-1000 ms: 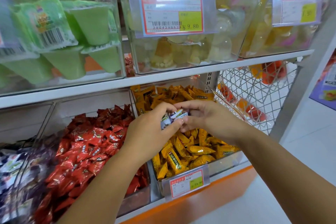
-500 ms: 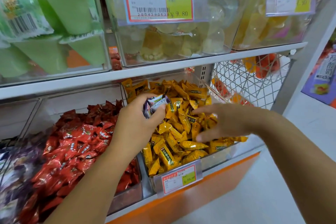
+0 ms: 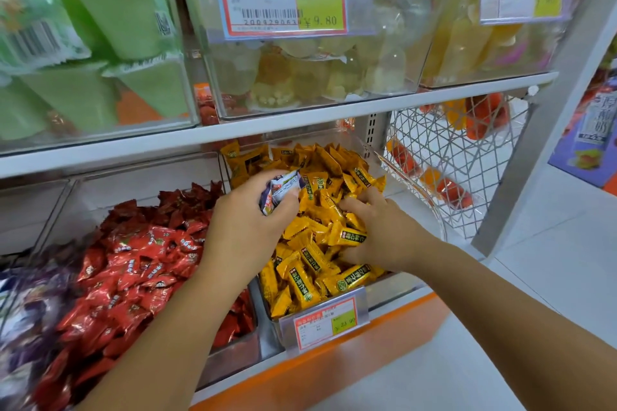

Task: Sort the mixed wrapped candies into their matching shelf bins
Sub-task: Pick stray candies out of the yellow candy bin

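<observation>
Few purple strays (image 3: 281, 191) clutched in L grip (image 3: 247, 233); R grip (image 3: 379, 232) in yellow bin (image 3: 397, 289), closure unclear; I'd rake shallow.

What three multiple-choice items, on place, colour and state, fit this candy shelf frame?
1. Where is the right hand? A in the yellow candy bin; B in the red bin; C on the upper shelf.
2. What colour are the wrappers in the left hand? A green; B purple and white; C orange.
3. What is the left hand doing? A lying flat; B gripping candies; C hanging idle.
Answers: A, its fingers sit among yellow candies; B, purple and white print shows; B, its fingers curl round them.
</observation>
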The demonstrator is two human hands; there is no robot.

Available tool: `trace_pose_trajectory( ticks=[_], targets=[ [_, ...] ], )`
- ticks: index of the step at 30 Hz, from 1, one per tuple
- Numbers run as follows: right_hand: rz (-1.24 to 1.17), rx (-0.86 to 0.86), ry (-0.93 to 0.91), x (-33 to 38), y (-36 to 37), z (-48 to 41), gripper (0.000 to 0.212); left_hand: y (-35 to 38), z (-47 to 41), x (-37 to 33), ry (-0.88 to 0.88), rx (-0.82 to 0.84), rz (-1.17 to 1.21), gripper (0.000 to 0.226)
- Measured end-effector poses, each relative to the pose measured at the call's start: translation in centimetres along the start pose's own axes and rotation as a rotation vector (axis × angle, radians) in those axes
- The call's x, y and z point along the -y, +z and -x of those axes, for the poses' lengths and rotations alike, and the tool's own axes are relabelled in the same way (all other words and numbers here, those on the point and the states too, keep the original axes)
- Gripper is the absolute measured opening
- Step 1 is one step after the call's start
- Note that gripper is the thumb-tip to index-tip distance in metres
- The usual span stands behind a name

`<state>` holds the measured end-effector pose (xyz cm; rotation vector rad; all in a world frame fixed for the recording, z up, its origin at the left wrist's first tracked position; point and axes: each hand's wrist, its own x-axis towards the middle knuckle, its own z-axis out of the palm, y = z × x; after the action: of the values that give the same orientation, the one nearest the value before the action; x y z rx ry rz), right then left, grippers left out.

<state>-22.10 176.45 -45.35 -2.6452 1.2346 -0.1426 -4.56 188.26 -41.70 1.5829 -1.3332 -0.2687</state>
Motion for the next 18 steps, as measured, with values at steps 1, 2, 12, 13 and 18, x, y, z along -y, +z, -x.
trace_pose_trajectory(
  ticks=[1, 2, 12, 13, 18],
  targets=[
    [-0.035, 0.035, -0.012, -0.1, -0.1, -0.2, 0.090, 0.0, 0.0, 0.0, 0.000, -0.001, 0.005, 0.020],
    [-0.054, 0.060, -0.019, -0.1, -0.2, -0.4, 0.095, 0.1, 0.1, 0.1, -0.002, -0.007, 0.008, 0.018],
    [-0.270, -0.220, -0.050, -1.5, -1.1, -1.1, 0.033, 0.1, 0.1, 0.0, -0.027, -0.025, -0.005, 0.018],
    [-0.282, -0.240, -0.061, -1.5, -1.2, -1.2, 0.029, 0.1, 0.1, 0.0, -0.032, -0.028, -0.002, 0.018],
    [-0.359, -0.351, -0.099, -0.7, -3.2, -1.9, 0.018, 0.2, 0.0, 0.1, -0.049, -0.045, 0.024, 0.016]
  ],
)
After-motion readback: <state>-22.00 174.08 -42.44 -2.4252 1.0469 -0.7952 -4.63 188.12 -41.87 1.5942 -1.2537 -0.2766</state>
